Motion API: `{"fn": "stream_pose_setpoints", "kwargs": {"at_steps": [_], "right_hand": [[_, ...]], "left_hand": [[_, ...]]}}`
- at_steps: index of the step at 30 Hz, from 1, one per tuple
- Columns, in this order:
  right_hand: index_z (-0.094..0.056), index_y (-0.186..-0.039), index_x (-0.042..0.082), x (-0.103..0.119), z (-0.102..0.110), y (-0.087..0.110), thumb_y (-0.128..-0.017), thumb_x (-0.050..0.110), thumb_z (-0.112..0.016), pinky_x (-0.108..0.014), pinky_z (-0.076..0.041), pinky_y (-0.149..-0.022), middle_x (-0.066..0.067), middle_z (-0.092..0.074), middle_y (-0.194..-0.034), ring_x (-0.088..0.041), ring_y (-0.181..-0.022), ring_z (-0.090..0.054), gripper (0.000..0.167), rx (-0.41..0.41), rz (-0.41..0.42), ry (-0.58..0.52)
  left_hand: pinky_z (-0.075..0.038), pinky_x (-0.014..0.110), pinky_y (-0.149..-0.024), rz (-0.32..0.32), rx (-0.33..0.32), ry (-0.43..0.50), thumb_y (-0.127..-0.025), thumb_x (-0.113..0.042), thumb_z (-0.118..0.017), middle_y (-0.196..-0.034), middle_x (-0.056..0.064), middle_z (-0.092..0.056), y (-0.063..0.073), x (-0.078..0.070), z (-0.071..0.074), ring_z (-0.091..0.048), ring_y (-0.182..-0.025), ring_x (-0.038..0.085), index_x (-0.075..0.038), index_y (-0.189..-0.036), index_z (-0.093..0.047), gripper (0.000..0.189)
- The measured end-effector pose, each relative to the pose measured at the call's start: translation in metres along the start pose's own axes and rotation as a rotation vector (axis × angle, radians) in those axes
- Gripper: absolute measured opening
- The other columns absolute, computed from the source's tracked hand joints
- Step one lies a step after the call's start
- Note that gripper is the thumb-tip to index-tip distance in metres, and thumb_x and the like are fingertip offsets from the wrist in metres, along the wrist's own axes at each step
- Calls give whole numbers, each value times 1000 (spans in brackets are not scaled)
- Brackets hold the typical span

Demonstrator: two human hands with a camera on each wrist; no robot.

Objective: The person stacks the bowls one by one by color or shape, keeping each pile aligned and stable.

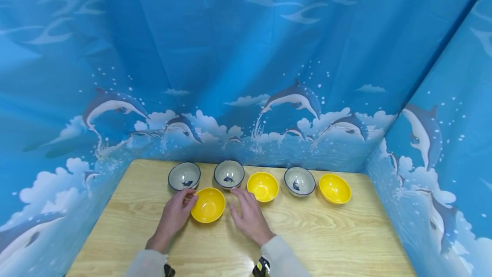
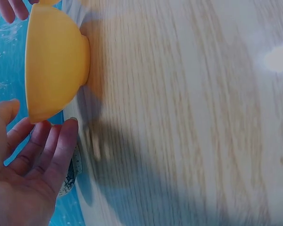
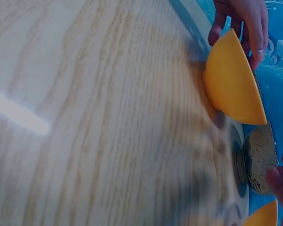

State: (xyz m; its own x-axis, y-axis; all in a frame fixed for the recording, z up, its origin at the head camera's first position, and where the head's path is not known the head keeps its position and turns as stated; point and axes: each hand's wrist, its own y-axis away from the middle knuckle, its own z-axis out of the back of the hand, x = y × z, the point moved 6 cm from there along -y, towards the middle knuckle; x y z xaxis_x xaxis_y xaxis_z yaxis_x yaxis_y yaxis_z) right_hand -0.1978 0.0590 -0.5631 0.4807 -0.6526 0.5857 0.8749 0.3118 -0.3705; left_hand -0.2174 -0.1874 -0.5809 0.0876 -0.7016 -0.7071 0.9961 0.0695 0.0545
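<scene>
Nearest both hands is a yellow bowl, upright on the table in front of a row of bowls. At its left side is my left hand, its fingertips at the outer wall and its thumb by the rim; in the left wrist view the thumb appears apart from the rim. My right hand is off the bowl's right side with a gap between, fingers extended toward a grey bowl with a blue fish motif. The right wrist view shows the yellow bowl from the side, with the left hand beyond it.
Along the back of the wooden table stand another grey fish bowl at left, a yellow bowl, a third grey bowl and a yellow bowl at right. A blue dolphin curtain hangs behind.
</scene>
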Motion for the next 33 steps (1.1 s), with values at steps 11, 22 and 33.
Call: {"fn": "stream_pose_setpoints", "kwargs": {"at_steps": [11, 22, 33], "right_hand": [[-58, -152, 7, 1, -18, 3, -106, 15, -68, -33, -64, -100, -12, -62, -152, -24, -128, -65, 48, 64, -52, -119], [-49, -161, 8, 1, -33, 7, -108, 16, -65, -30, -62, -105, -10, -56, -161, -27, -140, -62, 55, 114, -130, -210], [-44, -165, 9, -1, -38, 8, -111, 17, -62, -36, -60, -111, -11, -51, -166, -29, -144, -60, 58, 137, -175, -264]], "left_hand": [[-64, 50, -99, 6, 10, 12, -112, -24, -65, -128, 13, -72, 1, 2, -3, -70, -109, 26, -5, -142, -65, 36], [-64, 49, -99, 26, -2, 67, -114, -25, -61, -129, 13, -72, 2, 6, -6, -69, -110, 27, -5, -143, -64, 36], [-67, 27, -69, 84, 31, 215, -115, -19, -58, -136, 20, -67, 7, 10, -12, -71, -113, 32, -6, -148, -60, 36]]}}
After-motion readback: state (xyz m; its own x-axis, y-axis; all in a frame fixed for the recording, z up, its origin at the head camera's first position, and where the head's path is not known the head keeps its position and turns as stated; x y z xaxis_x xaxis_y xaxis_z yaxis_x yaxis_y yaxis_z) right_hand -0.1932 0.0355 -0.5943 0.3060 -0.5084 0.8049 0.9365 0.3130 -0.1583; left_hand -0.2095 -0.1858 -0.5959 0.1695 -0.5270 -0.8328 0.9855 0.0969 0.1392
